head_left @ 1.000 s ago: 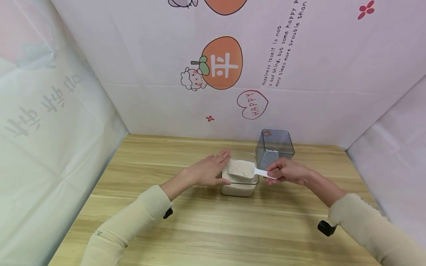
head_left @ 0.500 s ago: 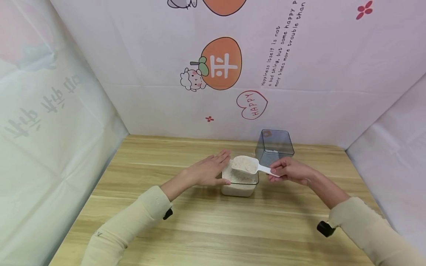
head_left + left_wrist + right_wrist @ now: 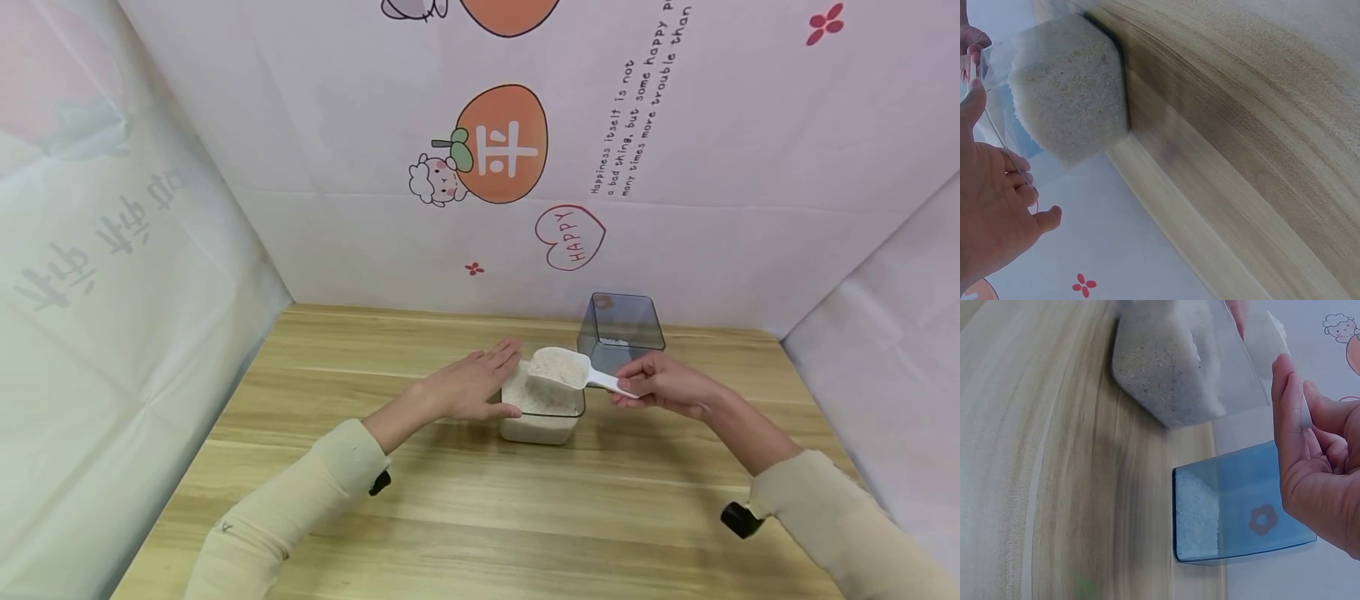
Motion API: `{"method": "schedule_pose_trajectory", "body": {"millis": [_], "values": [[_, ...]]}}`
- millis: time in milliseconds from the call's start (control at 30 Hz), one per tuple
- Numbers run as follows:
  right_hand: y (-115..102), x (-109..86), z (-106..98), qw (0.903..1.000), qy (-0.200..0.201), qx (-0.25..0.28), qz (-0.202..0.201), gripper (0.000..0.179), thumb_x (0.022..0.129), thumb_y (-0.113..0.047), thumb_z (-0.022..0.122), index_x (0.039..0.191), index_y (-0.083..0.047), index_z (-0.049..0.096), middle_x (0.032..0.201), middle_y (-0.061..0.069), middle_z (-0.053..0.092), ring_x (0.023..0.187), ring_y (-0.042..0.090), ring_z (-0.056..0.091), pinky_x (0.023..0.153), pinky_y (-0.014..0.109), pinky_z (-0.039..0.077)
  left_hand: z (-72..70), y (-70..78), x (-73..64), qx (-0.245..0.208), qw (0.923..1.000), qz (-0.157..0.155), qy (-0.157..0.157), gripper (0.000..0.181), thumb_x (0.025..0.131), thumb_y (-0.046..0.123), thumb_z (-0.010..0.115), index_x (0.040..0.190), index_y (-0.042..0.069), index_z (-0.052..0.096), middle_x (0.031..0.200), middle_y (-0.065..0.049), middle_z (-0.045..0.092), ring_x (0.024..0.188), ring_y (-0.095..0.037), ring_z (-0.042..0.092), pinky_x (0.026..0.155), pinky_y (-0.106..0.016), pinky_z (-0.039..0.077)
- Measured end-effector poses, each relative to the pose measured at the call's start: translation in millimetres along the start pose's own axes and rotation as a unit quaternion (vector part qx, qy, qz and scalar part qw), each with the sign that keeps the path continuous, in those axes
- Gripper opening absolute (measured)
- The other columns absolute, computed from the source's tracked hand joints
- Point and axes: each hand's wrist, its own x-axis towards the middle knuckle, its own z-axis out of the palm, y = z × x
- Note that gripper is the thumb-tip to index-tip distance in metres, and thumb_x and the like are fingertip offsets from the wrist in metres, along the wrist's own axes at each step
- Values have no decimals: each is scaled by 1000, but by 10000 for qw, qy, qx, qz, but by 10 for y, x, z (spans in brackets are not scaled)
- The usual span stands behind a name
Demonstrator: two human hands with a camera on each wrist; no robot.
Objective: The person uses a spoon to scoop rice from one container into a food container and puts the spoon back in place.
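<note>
My right hand (image 3: 663, 385) pinches the handle of a white scoop (image 3: 606, 380) between thumb and fingers. Pale, rice-like grain (image 3: 558, 367) heaps the scoop's bowl, which is held over a clear square container (image 3: 542, 429). More of this grain (image 3: 1072, 87) fills much of the container, as the left wrist view shows through its wall. My left hand (image 3: 472, 385) rests on the container's left side at the rim, fingers straight and thumb spread toward the front. Just behind the right hand stands a blue translucent container (image 3: 1247, 506), with white granules (image 3: 1196, 515) in its bottom.
The wooden table (image 3: 465, 517) backs onto a white printed sheet (image 3: 360, 167). Similar sheets hang at the left (image 3: 97, 333) and right (image 3: 892, 333) sides. The blue container stands near the table's back edge, right of the clear one.
The right hand has raised the loaded scoop out of the grain and shifted it slightly right. The left hand has stayed at the container's rim.
</note>
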Motion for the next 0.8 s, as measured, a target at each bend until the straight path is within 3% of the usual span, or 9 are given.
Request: {"method": "schedule_pose_trajectory", "body": {"millis": [167, 667, 800], "values": [[20, -22, -17, 10000, -45, -16, -53, 28, 101, -1, 52, 119, 20, 57, 95, 10, 75, 88, 12, 74, 81, 22, 60, 6, -2, 2, 2, 10000, -4, -2, 97, 96, 73, 32, 160, 4, 6, 169, -9, -6, 157, -26, 0, 125, -49, 19], [-36, -189, -62, 9997, -21, 9, -242, 19, 102, -4, 53, 114, 5, 66, 95, 5, 75, 90, 12, 73, 82, 22, 59, -1, 22, -9, 11, 10000, -13, -28, 97, 97, 72, 33, 160, 5, 4, 169, -9, -6, 157, -26, -1, 125, -49, 20], [-49, -254, -121, 9995, -4, 69, -323, 19, 102, -4, 52, 109, -4, 69, 95, 4, 75, 90, 11, 74, 81, 21, 59, 0, 26, -14, 42, 10000, -3, 23, 97, 97, 72, 33, 160, 4, 4, 169, -10, -4, 157, -26, 0, 125, -49, 21]]}}
